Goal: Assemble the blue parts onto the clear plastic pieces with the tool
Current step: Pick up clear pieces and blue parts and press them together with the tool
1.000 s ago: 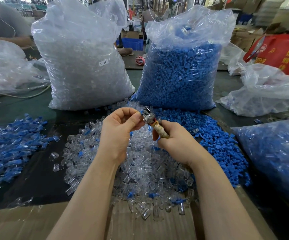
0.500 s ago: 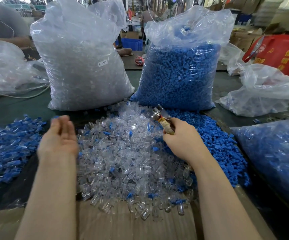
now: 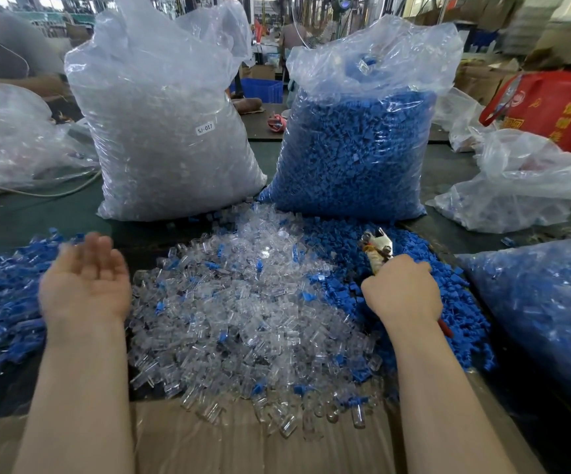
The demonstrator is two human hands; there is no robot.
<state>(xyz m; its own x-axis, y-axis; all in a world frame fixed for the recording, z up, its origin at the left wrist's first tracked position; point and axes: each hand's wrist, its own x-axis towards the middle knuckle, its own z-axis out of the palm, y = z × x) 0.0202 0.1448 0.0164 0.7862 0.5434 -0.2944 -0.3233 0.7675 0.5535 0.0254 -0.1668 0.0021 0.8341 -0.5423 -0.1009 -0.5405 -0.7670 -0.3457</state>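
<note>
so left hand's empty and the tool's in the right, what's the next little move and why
Probably bring the left hand right, to the clear pieces, and pinch one up. It is open, palm up, holding nothing, beside the heap of assembled parts. The right hand already grips the tool over the loose blue parts, so a fresh clear piece seems to be what is missing.

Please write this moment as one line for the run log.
left hand: open, palm up, empty, over finished pile | right hand: holds tool over blue parts | clear pieces: between hands
</note>
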